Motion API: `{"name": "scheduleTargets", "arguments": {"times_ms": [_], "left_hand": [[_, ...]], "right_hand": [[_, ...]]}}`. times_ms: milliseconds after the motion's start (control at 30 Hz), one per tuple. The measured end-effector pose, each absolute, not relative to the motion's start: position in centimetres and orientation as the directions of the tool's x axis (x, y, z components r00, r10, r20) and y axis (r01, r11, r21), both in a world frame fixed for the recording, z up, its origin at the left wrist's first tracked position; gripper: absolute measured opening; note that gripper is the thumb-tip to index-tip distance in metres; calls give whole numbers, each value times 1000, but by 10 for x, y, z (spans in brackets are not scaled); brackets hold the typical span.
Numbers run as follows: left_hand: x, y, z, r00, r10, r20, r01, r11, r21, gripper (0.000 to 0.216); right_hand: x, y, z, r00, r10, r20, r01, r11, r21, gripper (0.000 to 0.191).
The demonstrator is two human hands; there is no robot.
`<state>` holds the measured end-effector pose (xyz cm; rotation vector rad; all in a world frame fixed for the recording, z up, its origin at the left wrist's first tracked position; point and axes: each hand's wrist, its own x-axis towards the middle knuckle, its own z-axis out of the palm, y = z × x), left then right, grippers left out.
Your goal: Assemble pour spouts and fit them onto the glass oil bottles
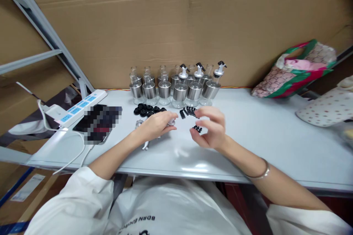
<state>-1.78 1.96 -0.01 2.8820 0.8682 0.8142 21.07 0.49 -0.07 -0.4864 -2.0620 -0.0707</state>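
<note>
One tall cardboard wall [176, 29] stands at 12, behind your white table [248, 132]. Patterned shopping bag [278, 77], green and red trim, at 2. Twelve glass bottles [164, 90] with metal sleeves, two rows at 12; three toward the right wear black-topped pourers [199, 70]. Power strip [82, 108] between 9 and 10; dark phone [92, 121], partly pixelated, just beside it at 9.

Your right hand [213, 130], at 3, slightly blurred: thumb and fingers curved, apart. Your left hand [157, 125], at 9, near centre: fingers closed on a pale part [171, 122], mostly hidden by the hand. Silver pieces [146, 146] at 8, by your left forearm. Black stoppers [150, 110] clustered at 10. Black levers [189, 111] in a row at 1. Smallest: tiny black pieces [197, 129] at 3, seen between right thumb and fingers.
</note>
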Motion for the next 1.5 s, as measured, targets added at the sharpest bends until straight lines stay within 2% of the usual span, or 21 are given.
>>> {"name": "scheduleTargets", "arguments": {"times_ms": [33,100,167,233,400,700,967,1100,1333,1500], "left_hand": [[-17,18,-1,656,498,567,480,-855,195,26],[-15,14,-4,550,444,707,420,-879,226,26],[-12,10,-6,479,393,785,374,-900,222,28],[-9,5,-8,464,365,807,352,-912,210,27],[-5,-2,-8,469,328,820,324,-928,185,25],[-5,2,-10,462,223,858,259,-960,110,20],[-8,4,-8,492,201,847,262,-962,77,21],[-9,6,-8,489,226,842,299,-951,81,34],[-12,12,-3,564,172,808,289,-957,2,48],[-14,13,-5,691,210,692,334,-941,-48,39]], "right_hand": [[208,13,0,-396,275,876,364,923,-126,19],[204,26,2,-505,392,769,381,901,-209,20],[201,30,2,-630,445,636,381,891,-247,18],[198,27,0,-693,423,584,366,904,-221,21],[191,13,-4,-678,282,679,301,949,-94,26],[195,10,3,-657,269,704,290,952,-93,17],[200,16,8,-637,253,728,394,919,26,16],[203,18,12,-633,263,728,408,913,24,19],[207,17,12,-633,284,720,411,911,2,29],[208,18,10,-649,295,701,389,921,-28,35]]}}
